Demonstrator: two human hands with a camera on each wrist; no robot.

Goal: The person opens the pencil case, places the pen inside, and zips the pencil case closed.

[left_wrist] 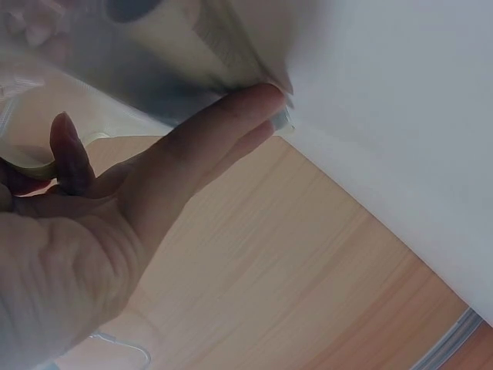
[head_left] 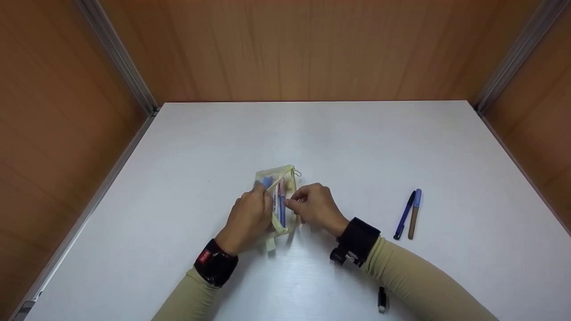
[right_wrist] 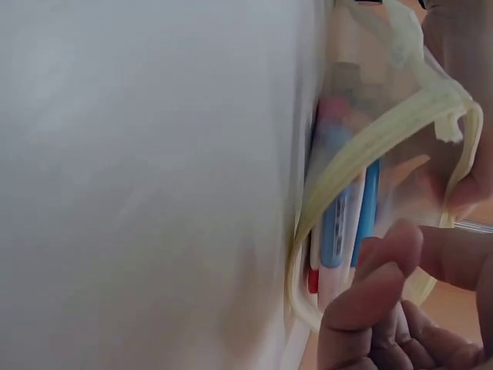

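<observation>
1. Holding open a pale yellow mesh pouch (head_left: 281, 200) mid-worktop (head_left: 312, 138): left hand (head_left: 247, 218) and right hand (head_left: 314, 207) each pinching one rim.
2. Risking pens (head_left: 280, 203) sliding out should either rim slip.
3. Lying well apart at right: two loose pens (head_left: 409, 215).

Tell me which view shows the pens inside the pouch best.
The right wrist view: the pens fill the open pouch, close up though blurred. The head view shows them small between the left hand and right hand. The left wrist view shows none clearly.
</observation>
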